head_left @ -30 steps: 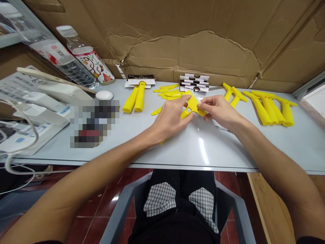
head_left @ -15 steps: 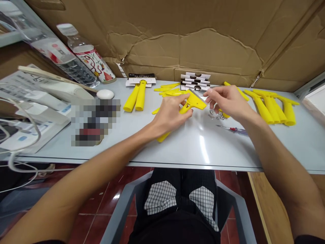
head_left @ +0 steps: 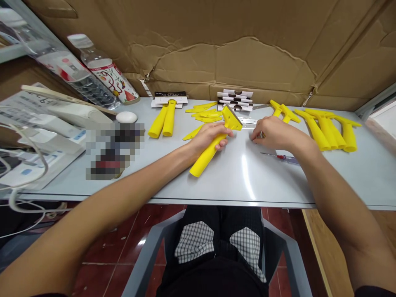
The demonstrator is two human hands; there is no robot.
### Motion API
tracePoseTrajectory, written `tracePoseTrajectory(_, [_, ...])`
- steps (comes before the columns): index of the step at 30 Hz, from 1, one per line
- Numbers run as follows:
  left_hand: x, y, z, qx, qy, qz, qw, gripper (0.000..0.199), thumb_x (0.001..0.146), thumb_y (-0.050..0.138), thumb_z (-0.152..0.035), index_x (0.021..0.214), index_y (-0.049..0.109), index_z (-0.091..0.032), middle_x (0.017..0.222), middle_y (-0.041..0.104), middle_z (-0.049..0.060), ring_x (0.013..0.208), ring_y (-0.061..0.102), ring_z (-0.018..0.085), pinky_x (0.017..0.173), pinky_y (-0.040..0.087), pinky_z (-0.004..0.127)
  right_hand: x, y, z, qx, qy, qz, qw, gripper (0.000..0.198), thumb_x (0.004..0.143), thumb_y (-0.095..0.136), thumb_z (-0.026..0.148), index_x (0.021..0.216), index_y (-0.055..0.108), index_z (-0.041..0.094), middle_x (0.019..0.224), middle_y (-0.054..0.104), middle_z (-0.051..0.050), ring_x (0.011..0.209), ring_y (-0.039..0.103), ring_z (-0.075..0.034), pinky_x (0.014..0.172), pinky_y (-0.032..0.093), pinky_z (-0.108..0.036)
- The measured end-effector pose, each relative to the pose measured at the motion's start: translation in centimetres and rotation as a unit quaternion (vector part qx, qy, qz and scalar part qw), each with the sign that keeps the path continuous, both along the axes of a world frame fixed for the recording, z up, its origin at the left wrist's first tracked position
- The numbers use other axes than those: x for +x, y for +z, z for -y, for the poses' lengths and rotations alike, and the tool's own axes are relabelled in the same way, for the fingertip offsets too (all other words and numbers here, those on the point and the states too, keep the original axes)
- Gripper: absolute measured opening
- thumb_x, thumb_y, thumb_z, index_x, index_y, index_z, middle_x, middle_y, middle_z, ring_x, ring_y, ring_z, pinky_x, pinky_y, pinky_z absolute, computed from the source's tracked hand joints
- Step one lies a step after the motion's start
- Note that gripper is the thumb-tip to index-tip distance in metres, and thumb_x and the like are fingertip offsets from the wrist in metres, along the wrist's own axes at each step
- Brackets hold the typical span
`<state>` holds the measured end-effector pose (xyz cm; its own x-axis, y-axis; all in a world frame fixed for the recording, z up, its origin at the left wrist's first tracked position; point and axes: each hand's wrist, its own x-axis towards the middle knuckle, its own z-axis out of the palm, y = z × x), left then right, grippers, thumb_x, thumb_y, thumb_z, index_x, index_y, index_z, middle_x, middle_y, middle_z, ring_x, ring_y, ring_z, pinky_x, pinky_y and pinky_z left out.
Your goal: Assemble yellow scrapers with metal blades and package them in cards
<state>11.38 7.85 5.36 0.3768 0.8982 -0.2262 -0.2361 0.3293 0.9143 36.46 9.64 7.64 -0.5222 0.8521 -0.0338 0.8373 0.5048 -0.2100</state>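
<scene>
My left hand (head_left: 208, 138) is closed around a yellow scraper (head_left: 206, 160), its hollow handle end towards me and its wide head tilted up to the right. A dark metal edge runs along that head. My right hand (head_left: 275, 133) rests low on the table, fingertips pinched together over a small heap of metal screws (head_left: 262, 135). The hand covers most of the heap, and what the fingertips hold is hidden. Thin metal blades (head_left: 247, 122) lie between the two hands. Just below the right hand is a screwdriver (head_left: 288, 159) with a translucent purple handle.
Flat yellow pieces (head_left: 208, 114) lie behind my left hand. Two scrapers (head_left: 168, 119) lean on card packs to the left, and several yellow handles (head_left: 337, 134) are at right. Folded cards (head_left: 236, 100) stand by the cardboard wall (head_left: 241, 62). Bottles (head_left: 113, 78) and a white mouse (head_left: 126, 117) are left.
My right hand has left the scraper's head and moved down and right onto the screws. My left hand has turned the scraper so its handle shows more fully.
</scene>
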Motion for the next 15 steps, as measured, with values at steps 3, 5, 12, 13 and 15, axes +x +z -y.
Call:
tracePoseTrajectory(3, [-0.1,-0.1,-0.1,-0.015,-0.004,0.033,0.999,0.024,0.068,0.079,-0.021,0.083,0.061,-0.015,0.071,0.064,0.000,0.044,0.047,0.004,0.037,0.030,0.015,-0.1,-0.1,0.1,0.009,-0.019,0.001,1.000,0.014,0.085,0.076,0.018,0.083,0.087,0.026,0.086,0.079,-0.009,0.090,0.071,-0.030,0.081,0.053,-0.041])
tracePoseTrajectory(5, [-0.2,-0.2,-0.2,-0.018,-0.013,0.058,0.998,0.027,0.067,0.079,-0.019,0.087,0.060,-0.016,0.076,0.066,0.000,0.044,0.047,0.003,0.036,0.030,0.014,-0.2,-0.1,0.1,0.010,-0.025,0.013,1.000,0.014,0.086,0.074,0.017,0.084,0.086,0.025,0.087,0.079,-0.009,0.089,0.071,-0.029,0.081,0.052,-0.041])
tracePoseTrajectory(12, [-0.3,-0.3,-0.2,-0.022,-0.066,0.063,0.996,0.031,0.064,0.072,-0.016,0.072,0.043,-0.021,0.072,0.065,0.001,0.038,0.045,0.005,0.030,0.028,0.015,-0.2,-0.6,-0.4,0.007,-0.027,0.029,0.999,0.014,0.091,0.069,0.019,0.087,0.082,0.023,0.093,0.077,-0.012,0.092,0.072,-0.030,0.081,0.052,-0.041])
tracePoseTrajectory(13, [-0.3,-0.3,-0.2,-0.017,-0.075,0.063,0.995,0.034,0.063,0.071,-0.015,0.070,0.038,-0.022,0.071,0.065,0.001,0.037,0.044,0.005,0.029,0.028,0.015,-0.2,-0.8,-0.5,0.010,-0.026,0.026,0.999,0.013,0.091,0.069,0.020,0.086,0.081,0.022,0.095,0.077,-0.012,0.092,0.071,-0.031,0.081,0.052,-0.041])
tracePoseTrajectory(15, [-0.3,-0.2,-0.3,-0.007,-0.088,0.067,0.994,0.039,0.063,0.069,-0.014,0.068,0.032,-0.024,0.069,0.065,0.001,0.035,0.042,0.005,0.029,0.028,0.015,0.1,-1.2,-0.9,0.016,-0.016,0.009,1.000,0.012,0.091,0.068,0.021,0.085,0.078,0.022,0.098,0.076,-0.013,0.093,0.070,-0.031,0.081,0.052,-0.043])
